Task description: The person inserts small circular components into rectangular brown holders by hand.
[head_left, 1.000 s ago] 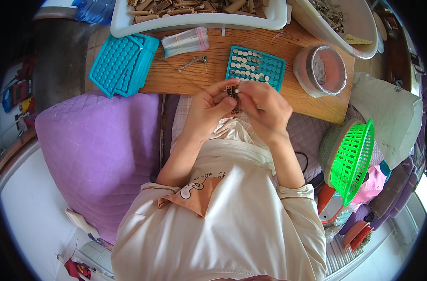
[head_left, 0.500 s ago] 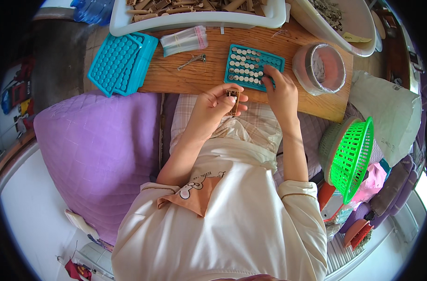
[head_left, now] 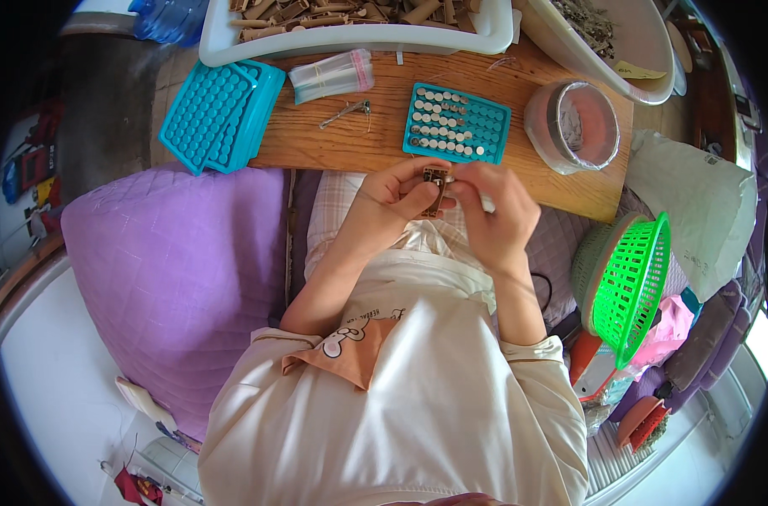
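Note:
My left hand (head_left: pixel 382 202) is closed around a small brown plastic casing (head_left: pixel 432 207), its thumb lying across the front. Hollow compartments show in the casing's open face. At the casing's right edge, my right hand (head_left: pixel 504 212) pinches a small silvery round piece (head_left: pixel 450 179), perhaps a button cell; the fingers partly cover it. Just beyond both hands, on the wooden table (head_left: pixel 384 139), lies a teal tray (head_left: pixel 490 118) with round recesses. Rows of small white and silvery discs (head_left: pixel 435 120) fill its left part.
Stacked teal trays (head_left: pixel 211 114), a bundle of clear bags (head_left: pixel 332 76) and a thin metal tool (head_left: pixel 343 114) are to the left. A white bin (head_left: pixel 359 35) of brown casings stands behind. On the right are a lined pink tub (head_left: pixel 599 126) and a green basket (head_left: pixel 633 282).
My right hand has come from the tray's near right corner toward me, to the brown casing, with a small silvery piece in its fingers. Discs in the tray's nearest row are fewer.

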The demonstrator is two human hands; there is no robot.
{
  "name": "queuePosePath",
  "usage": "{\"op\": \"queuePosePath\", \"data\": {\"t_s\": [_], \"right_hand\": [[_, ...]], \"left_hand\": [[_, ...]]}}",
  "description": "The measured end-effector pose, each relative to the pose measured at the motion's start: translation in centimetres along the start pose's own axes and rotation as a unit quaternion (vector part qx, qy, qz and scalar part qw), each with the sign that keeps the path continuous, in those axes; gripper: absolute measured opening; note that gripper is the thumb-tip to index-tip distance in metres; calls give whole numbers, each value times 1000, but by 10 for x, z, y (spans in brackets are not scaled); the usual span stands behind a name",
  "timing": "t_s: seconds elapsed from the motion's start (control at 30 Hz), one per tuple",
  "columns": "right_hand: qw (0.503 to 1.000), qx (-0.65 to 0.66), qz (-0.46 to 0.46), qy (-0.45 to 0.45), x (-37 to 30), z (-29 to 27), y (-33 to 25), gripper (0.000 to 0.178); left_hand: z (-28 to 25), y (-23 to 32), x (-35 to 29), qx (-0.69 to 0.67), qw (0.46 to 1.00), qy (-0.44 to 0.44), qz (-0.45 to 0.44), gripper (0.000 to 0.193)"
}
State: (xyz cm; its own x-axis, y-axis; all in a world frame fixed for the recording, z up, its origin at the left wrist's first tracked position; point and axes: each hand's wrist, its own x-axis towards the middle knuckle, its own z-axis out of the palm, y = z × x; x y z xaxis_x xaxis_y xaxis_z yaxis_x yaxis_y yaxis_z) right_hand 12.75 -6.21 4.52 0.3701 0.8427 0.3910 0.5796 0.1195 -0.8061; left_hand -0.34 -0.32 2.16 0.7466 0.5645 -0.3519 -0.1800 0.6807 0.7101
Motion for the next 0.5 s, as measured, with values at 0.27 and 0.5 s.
{"op": "queuePosePath", "data": {"t_s": [0.27, 0.5], "right_hand": [[996, -39, -77, 22, -12, 3, 7, 22], [993, -42, -93, -56, -12, -6, 13, 22]], "left_hand": [[12, 0, 0, 4, 1000, -7, -9, 27], [3, -5, 2, 32, 999, -18, -20, 25]]}}
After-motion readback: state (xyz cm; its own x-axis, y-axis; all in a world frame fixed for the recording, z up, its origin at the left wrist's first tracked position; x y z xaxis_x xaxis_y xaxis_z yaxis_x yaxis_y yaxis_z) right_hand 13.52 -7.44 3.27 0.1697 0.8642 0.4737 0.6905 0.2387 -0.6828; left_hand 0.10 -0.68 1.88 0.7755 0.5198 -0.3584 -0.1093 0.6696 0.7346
